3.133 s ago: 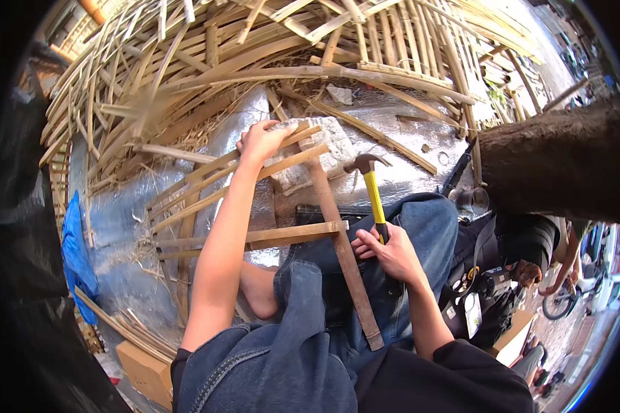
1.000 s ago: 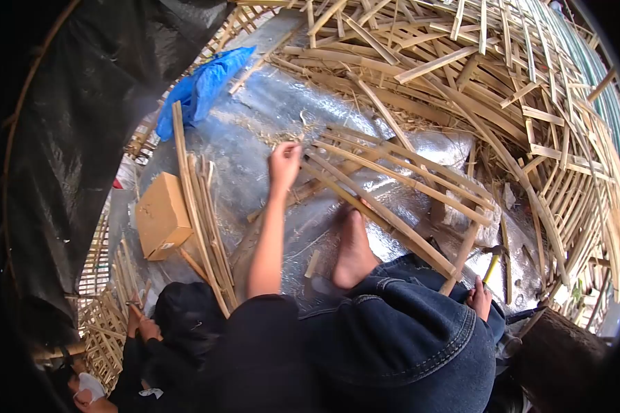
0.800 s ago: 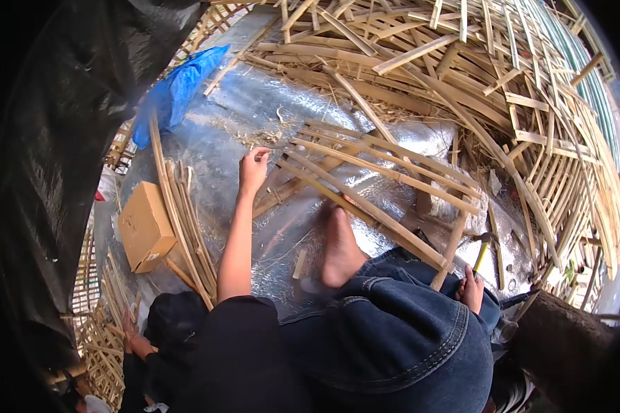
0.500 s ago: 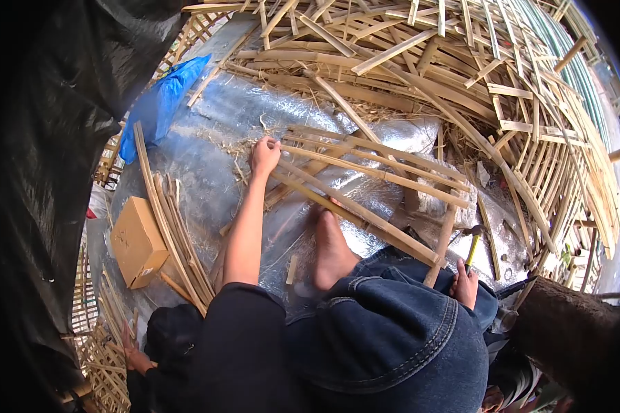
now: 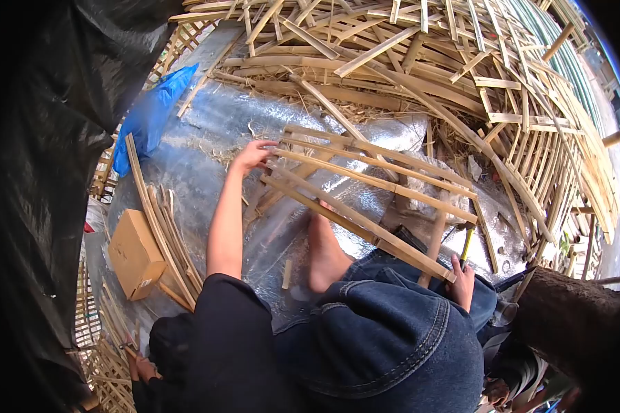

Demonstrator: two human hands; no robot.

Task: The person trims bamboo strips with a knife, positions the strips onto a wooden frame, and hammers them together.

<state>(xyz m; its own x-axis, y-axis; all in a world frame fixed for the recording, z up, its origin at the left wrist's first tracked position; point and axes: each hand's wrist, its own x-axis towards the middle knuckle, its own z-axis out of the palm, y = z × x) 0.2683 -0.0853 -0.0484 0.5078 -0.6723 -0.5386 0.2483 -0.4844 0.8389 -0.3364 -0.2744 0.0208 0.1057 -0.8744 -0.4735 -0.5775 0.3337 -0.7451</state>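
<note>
A frame of split bamboo slats (image 5: 375, 180), several long strips joined by crosspieces, lies slanted in front of me over the foil floor sheet. My left hand (image 5: 252, 157) is at its left end, fingers and thumb around the slat ends; the fingertips are partly hidden. My right hand (image 5: 463, 283) is closed around the yellow handle of a hammer (image 5: 468, 244), beside the lower right end of the frame. The hammer's head is partly hidden behind a slat end. My bare foot (image 5: 326, 258) rests on the sheet below the frame.
A large heap of bamboo strips (image 5: 393, 62) fills the far side. To the left are a cardboard box (image 5: 135, 255), bent bamboo strips (image 5: 160, 224) and a blue plastic bag (image 5: 155, 117). Another person's hand (image 5: 143, 368) shows at lower left. A log (image 5: 572, 323) lies at right.
The bamboo frame has shifted right and its right end now overlaps the hammer's head. My left hand's fingers are more stretched out. The view has shifted slightly.
</note>
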